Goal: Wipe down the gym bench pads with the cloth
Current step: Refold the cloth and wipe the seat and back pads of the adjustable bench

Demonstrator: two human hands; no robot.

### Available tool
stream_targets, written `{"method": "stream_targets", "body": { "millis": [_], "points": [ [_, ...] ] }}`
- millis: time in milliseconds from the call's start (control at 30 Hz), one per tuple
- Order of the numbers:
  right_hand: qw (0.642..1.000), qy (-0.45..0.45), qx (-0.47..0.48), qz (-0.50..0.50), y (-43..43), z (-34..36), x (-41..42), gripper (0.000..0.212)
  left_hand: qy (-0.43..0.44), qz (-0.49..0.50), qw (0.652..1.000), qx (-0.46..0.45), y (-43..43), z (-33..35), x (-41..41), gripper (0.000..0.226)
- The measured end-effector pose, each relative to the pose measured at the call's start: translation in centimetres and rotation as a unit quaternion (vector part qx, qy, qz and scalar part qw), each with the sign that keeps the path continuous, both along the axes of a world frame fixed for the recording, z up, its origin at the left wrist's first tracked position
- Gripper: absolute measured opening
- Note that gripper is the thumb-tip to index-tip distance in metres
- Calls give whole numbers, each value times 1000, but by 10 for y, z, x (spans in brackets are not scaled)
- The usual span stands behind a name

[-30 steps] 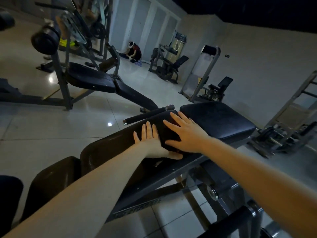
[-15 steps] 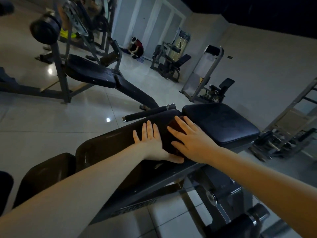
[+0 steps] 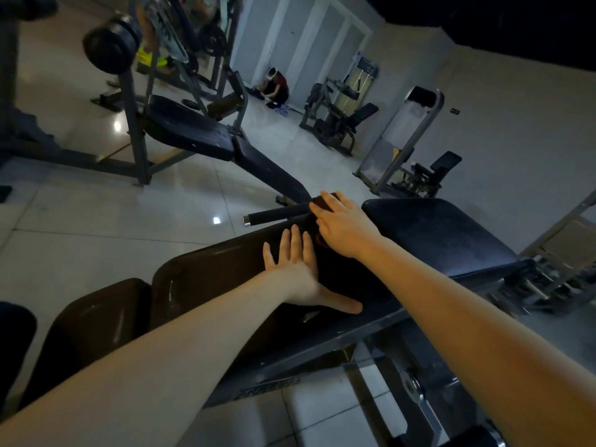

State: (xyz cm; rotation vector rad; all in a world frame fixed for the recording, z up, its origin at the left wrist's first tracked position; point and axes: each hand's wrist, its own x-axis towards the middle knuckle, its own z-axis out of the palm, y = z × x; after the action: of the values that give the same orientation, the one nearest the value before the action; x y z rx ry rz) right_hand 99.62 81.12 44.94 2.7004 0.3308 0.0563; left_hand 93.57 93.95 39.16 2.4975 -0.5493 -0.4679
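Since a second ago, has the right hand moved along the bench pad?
Yes. The right hand has slid away from the person along the back pad, now reaching the black handle bar it stopped short of before.

text check: nothing readable tbh | bench frame: raised lettering, too dark to make out | wall sign: too tiny to read

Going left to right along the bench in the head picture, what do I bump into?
Small end pad → long back pad → left hand → right hand → seat pad.
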Motion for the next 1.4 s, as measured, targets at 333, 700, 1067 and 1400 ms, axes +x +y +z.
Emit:
{"method": "stream_targets", "body": {
  "millis": [333, 700, 1067, 1400],
  "points": [
    [999, 48, 21, 13, -36, 12, -127, 54, -13, 9, 1000, 3, -2, -3, 2, 151],
    [999, 13, 22, 45, -31, 6, -57, 51, 15, -54, 998, 15, 7, 0, 8, 153],
    [1000, -16, 9, -19, -11, -4, -30, 54, 9, -22, 999, 27, 6, 12, -6, 147],
    [992, 53, -30, 113, -49, -8, -125, 58, -6, -11, 999, 34, 2, 2, 3, 153]
  ]
}}
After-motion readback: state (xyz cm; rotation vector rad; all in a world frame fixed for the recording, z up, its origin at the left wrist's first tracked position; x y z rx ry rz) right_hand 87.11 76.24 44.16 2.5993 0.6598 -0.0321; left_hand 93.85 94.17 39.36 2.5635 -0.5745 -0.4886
